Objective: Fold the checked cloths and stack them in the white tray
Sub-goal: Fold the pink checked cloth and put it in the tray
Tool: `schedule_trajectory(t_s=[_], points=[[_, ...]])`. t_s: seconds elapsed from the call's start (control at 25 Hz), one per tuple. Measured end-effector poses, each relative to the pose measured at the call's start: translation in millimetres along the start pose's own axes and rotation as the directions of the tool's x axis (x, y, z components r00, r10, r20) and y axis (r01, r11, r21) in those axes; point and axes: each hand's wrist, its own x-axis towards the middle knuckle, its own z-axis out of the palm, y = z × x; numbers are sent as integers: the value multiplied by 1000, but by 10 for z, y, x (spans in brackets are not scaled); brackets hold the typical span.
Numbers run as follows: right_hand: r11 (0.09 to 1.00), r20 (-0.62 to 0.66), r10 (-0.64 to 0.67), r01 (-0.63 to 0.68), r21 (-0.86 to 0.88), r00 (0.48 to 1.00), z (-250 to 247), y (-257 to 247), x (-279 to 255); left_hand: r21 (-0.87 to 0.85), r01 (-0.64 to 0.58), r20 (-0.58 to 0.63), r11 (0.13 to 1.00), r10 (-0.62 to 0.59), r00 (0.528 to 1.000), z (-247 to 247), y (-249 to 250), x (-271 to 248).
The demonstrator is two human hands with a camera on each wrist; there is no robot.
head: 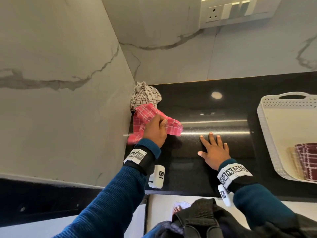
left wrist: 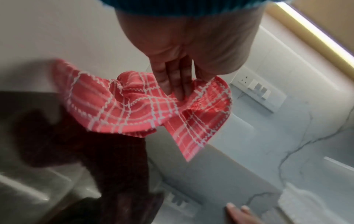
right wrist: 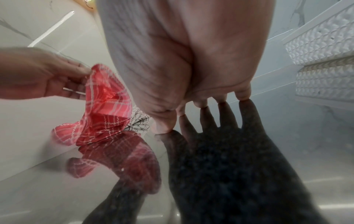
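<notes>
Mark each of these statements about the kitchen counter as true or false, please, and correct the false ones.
1. The left hand holds the pink checked cloth. True.
2. The right hand also has a grip on that cloth. False: it lies flat with spread fingers on the black counter, apart from the cloth.
3. A white checked cloth lies crumpled in the corner by the wall. True.
4. The white tray holds no cloths. False: a folded dark red cloth lies in it on top of a folded beige cloth.
5. The pink cloth is neatly folded. False: it hangs crumpled from the left hand.
</notes>
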Motion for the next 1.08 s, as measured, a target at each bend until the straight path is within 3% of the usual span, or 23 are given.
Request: schedule_trajectory(t_s=[0.08, 0.16, 0.24, 0.28, 0.36, 0.52, 0.68, 0.8, 0.96, 1.08], points=[[998, 4, -5, 4, 60, 1000, -50, -6, -67, -100, -36, 46, 994, 41, 998, 80, 168, 28], [953, -33, -14, 23, 301, 999, -192, -17, -140, -203, -20, 102, 979, 41, 994, 195, 295, 50], [775, -174, 2, 109, 623, 985, -371, -79, -275, -230, 5, 169, 973, 35, 985, 286, 386, 46], [691, -269, -15, 204, 694, 963, -436, -130, -352, -231, 17, 190, 973, 28, 981, 334, 401, 35], [659, -391, -37, 317, 683, 920, -532, -264, -507, -244, 40, 204, 969, 11, 979, 403, 417, 9], [678, -516, -5, 382, 628, 856, -584, -451, -623, -316, 100, 222, 943, -29, 975, 455, 509, -52], [639, -531, -108, 468, 611, 841, -631, -582, -679, -315, 87, 193, 945, -26, 981, 434, 656, -103], [639, -578, -36, 464, 614, 815, -673, -604, -656, -366, 110, 211, 924, -32, 977, 406, 655, -46], [685, -588, -73, 469, 557, 805, -743, -598, -595, -485, 128, 262, 865, 4, 965, 309, 675, -115], [725, -601, -68, 454, 518, 796, -796, -601, -572, -430, 69, 258, 900, 50, 965, 276, 664, -153]])
